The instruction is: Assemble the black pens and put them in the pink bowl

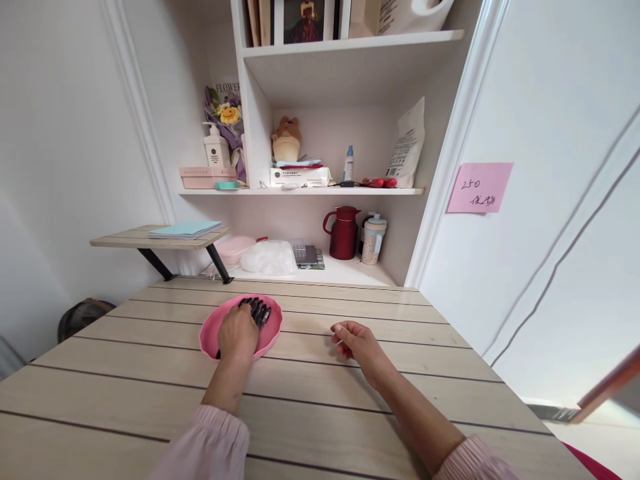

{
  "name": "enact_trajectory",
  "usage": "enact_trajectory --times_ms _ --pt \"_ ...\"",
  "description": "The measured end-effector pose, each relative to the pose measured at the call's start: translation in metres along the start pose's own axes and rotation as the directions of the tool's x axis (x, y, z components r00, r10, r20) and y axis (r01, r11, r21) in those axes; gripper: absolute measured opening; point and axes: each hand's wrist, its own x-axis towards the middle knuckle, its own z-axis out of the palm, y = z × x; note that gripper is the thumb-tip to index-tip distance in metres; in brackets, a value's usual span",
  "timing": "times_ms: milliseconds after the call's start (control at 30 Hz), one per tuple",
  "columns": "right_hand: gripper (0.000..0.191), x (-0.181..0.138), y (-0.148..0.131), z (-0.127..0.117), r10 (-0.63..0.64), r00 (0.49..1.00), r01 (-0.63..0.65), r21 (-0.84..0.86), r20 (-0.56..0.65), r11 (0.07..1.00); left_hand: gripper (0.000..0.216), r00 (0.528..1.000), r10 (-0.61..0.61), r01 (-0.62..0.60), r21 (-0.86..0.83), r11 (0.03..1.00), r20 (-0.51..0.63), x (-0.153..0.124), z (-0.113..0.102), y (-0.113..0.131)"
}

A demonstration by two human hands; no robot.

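Observation:
A pink plate (pixel 209 325) with a wavy rim lies on the wooden table, left of the middle. In it is a bundle of black pens (pixel 260 313), side by side and slanted. My left hand (pixel 238 333) is closed over the pens from above; its fingertips are hidden behind the hand. The dark end of something sticks out below the hand, near the plate's lower left rim. My right hand (pixel 357 343) hovers just over the tabletop, to the right of the plate. Its fingers are loosely curled and somewhat apart, and nothing shows in them.
A small raised shelf (pixel 150 240) with blue paper stands at the table's back left. Behind the table, a white shelf unit (pixel 320 191) holds a red jug (pixel 343 233), a speckled cup (pixel 373 240) and a plastic bag (pixel 269 258). A pink note (pixel 480 187) hangs on the right wall.

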Motion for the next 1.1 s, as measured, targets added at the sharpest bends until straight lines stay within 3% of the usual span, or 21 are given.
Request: enact_trajectory --times_ms 667,800,867,933,1000,1100 --pt "0.026 -0.002 0.003 0.005 0.055 0.998 -0.055 -0.033 0.020 0.998 0.020 0.996 -0.049 0.049 0.012 0.999 0.074 0.001 0.002 -0.004" --pt "0.026 -0.003 0.001 0.009 0.045 0.998 -0.043 -0.059 0.043 0.997 0.020 0.998 -0.011 0.014 -0.034 0.999 0.069 -0.004 -0.006 0.005" --pt "0.025 -0.007 0.002 0.014 0.036 0.997 -0.030 -0.089 0.066 0.996 0.021 0.995 0.066 -0.060 -0.087 0.994 0.069 -0.015 -0.008 0.018" --pt "0.022 -0.014 0.005 0.020 0.045 0.993 -0.031 -0.134 0.105 0.990 0.021 0.969 0.232 -0.214 -0.178 0.961 0.087 -0.035 -0.005 0.036" --pt "0.020 -0.026 0.009 0.023 0.071 0.983 -0.035 -0.208 0.170 0.977 0.019 0.883 0.438 -0.389 -0.261 0.884 0.167 -0.059 0.002 0.054" --pt "0.017 -0.046 0.012 0.018 0.041 0.960 0.081 -0.414 0.276 0.907 0.018 0.766 0.569 -0.506 -0.264 0.821 0.299 -0.089 0.012 0.071"
